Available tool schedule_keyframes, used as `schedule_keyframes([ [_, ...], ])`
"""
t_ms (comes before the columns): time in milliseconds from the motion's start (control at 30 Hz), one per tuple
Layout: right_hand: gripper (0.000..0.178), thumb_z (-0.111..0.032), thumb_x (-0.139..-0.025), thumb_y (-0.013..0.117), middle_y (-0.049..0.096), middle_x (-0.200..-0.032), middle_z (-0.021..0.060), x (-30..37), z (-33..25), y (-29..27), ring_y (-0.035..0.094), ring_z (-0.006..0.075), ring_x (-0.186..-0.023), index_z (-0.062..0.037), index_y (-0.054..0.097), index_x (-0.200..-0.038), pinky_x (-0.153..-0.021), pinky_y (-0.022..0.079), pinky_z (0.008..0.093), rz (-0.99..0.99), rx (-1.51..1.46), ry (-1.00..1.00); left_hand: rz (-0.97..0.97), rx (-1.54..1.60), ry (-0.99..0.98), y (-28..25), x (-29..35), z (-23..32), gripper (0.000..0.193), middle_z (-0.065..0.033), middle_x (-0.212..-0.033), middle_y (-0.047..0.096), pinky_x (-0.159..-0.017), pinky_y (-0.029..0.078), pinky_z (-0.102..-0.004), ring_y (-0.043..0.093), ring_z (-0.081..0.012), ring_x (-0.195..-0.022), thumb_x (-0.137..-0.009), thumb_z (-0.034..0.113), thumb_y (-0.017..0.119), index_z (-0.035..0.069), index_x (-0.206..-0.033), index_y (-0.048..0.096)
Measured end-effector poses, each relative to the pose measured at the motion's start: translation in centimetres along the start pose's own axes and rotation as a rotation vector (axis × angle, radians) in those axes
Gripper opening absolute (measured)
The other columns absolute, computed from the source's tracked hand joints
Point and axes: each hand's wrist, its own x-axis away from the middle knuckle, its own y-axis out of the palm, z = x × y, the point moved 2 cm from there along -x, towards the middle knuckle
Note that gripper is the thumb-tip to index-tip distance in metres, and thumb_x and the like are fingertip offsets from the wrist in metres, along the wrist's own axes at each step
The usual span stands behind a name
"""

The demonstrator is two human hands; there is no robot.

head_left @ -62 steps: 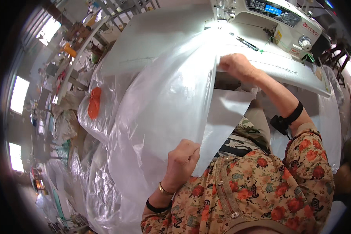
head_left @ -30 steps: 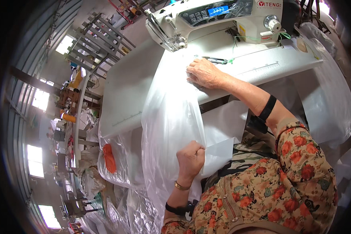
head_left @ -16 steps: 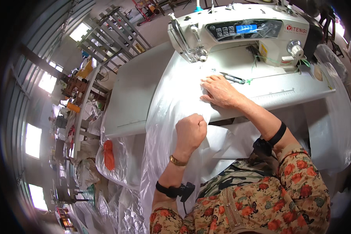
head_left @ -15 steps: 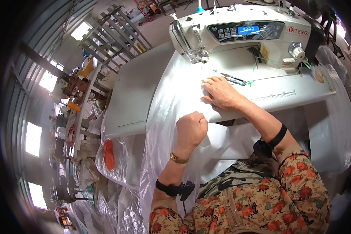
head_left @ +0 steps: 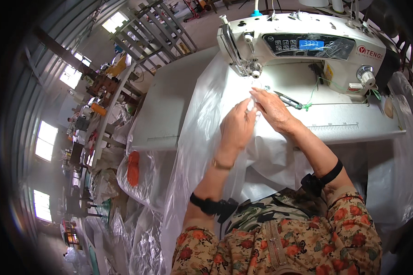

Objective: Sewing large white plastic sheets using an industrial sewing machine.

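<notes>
Sheeting (head_left: 198, 123) lies under the left hand (head_left: 237, 126) pinching its edge; whether the right hand (head_left: 274, 111) grips is unclear.

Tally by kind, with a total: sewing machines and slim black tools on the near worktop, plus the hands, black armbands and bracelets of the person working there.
Sewing machine: 1
Slim black tool: 1
Hands, the left hand and the right hand: 2
Black armbands, the left armband and the right armband: 2
Bracelet: 1
Total: 7
</notes>
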Motion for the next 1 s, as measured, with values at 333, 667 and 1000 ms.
schedule_keyframes([
  [333, 0.057, -0.027, -0.093, 0.063, 0.061, -0.123, 0.0226, 10.5, -2.5, -4.3, 0.059, 0.0268, -0.114, 0.0085, 0.048, -0.134, -0.097, 0.045, 0.0328, -0.057, -0.745, 0.442, -0.614, 0.200, -0.166, -0.7, 26.3, 0.0, 0.045, -0.0234, -0.131, 0.056, -0.102, 0.043, -0.0406, 0.055, -0.0373, -0.121, -0.096, 0.025, 0.057, 0.000, -0.132, 0.052],
  [667, 0.048, -0.035, -0.085, 0.071, 0.068, -0.099, 0.0130, 20.5, -5.5, 2.1, 0.064, 0.0234, -0.087, 0.0002, 0.063, -0.116, -0.081, 0.050, 0.0339, -0.182, -0.572, 0.627, -0.334, 0.085, -0.953, 4.7, 41.5, -18.6, 0.052, -0.0216, -0.136, 0.053, -0.105, 0.038, -0.0404, 0.048, -0.0376, -0.128, -0.098, 0.034, 0.052, -0.005, -0.132, 0.049],
  [1000, 0.045, -0.018, -0.085, 0.073, 0.067, -0.111, 0.0110, 20.8, -13.8, -7.9, 0.065, 0.0179, -0.100, -0.0006, 0.060, -0.125, -0.090, 0.052, 0.0318, -0.416, -1.782, 0.797, -0.142, 0.250, -0.979, 0.1, 43.6, -21.4, 0.050, -0.0212, -0.133, 0.056, -0.103, 0.040, -0.0416, 0.051, -0.0370, -0.125, -0.096, 0.032, 0.054, -0.004, -0.132, 0.050],
])
